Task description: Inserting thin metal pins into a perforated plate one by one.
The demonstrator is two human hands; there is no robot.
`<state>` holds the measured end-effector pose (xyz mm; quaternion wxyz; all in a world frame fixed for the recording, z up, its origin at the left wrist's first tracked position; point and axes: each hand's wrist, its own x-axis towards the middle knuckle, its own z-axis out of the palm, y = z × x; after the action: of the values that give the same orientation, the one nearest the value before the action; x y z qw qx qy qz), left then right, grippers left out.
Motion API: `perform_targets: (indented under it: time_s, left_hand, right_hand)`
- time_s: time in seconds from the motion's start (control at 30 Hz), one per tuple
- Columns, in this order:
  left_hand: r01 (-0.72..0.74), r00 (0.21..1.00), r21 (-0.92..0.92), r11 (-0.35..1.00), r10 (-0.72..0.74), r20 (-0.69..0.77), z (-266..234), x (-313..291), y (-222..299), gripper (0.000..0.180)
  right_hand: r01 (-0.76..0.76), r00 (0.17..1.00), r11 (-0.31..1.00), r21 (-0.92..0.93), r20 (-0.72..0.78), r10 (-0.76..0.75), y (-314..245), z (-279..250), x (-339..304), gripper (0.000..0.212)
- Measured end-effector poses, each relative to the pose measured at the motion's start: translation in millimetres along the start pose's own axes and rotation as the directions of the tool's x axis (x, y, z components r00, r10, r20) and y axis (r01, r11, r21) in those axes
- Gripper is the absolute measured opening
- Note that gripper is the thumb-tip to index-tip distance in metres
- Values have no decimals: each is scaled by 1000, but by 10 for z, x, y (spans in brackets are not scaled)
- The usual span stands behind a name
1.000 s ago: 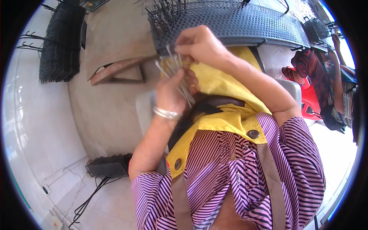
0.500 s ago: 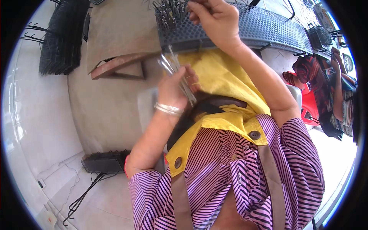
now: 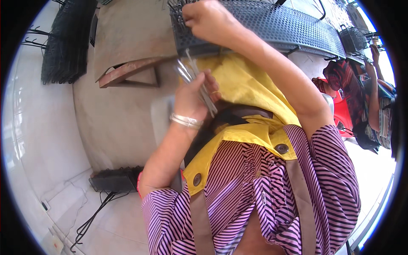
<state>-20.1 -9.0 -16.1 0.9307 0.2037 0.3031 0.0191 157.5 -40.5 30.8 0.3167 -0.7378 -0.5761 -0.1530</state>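
My left hand [image 3: 192, 97] is closed around a small bundle of thin, shiny metal rods [image 3: 185, 72], held tilted above the yellow apron [image 3: 246, 80] on my lap. The rods stick out past both sides of the fist. My right hand [image 3: 210, 21] reaches over the near left end of a dark perforated metal panel [image 3: 280, 32], its fingers bent together at a heap of small metal pieces [image 3: 178, 27]. Whatever those fingers grip is hidden from view, and the hand covers part of the heap.
A rusty brown metal frame [image 3: 127, 72] stands left of the panel. Stacks of black wire racks [image 3: 68, 42] are at the far left, with a black rack with long hooks [image 3: 114, 180] lower down. At the right, another person [image 3: 374, 102] works near a red chair [image 3: 342, 112].
My right hand has moved left and slightly down, onto the heap of metal pieces. My left hand stays nearly still with the rods.
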Motion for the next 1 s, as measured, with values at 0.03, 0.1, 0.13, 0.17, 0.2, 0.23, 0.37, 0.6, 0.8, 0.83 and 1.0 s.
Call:
perform_targets:
  time_s: [0.03,0.1,0.13,0.17,0.2,0.23,0.37,0.6,0.8,0.83,1.0]
  left_hand:
    - [7,1000,-13,1000,-7,15,-10,9,0,17]
    - [2,1000,1,1000,-2,15,3,7,-2,17]
    - [-7,1000,11,1000,7,11,7,5,-3,17]
    - [-8,1000,12,1000,7,12,10,4,-5,17]
    - [-10,1000,23,1000,10,0,15,5,-9,17]
    - [-17,1000,32,999,18,-13,18,-3,-12,17]
    - [-62,997,44,997,61,36,133,-70,-18,17]
    - [-93,990,213,973,67,126,144,-73,-18,22]
    - [-40,994,110,993,28,108,-22,24,-30,22]
    - [3,993,51,999,-9,117,-29,27,-27,21]
    - [-25,999,49,999,23,26,49,-1,-56,20]
  right_hand:
    - [-90,996,995,32,26,89,-64,-1,-2,3]
    - [-175,985,981,86,21,173,-106,-20,-34,8]
    - [-175,985,981,86,19,174,-114,-25,-71,8]
    - [-171,985,985,6,3,171,-124,-33,-124,10]
    - [-168,986,983,-74,-12,168,-137,-39,-185,13]
    - [-164,986,984,-71,-12,164,-157,-31,-260,13]
    - [-441,896,806,394,139,422,-339,-123,-449,13]
    - [-716,670,372,591,429,606,-329,-388,-342,7]
    - [-367,736,448,815,-39,676,-175,-354,-195,7]
    - [-347,752,500,793,-83,654,-186,-334,-174,5]
    - [-196,811,666,720,-263,523,-258,-177,-147,2]
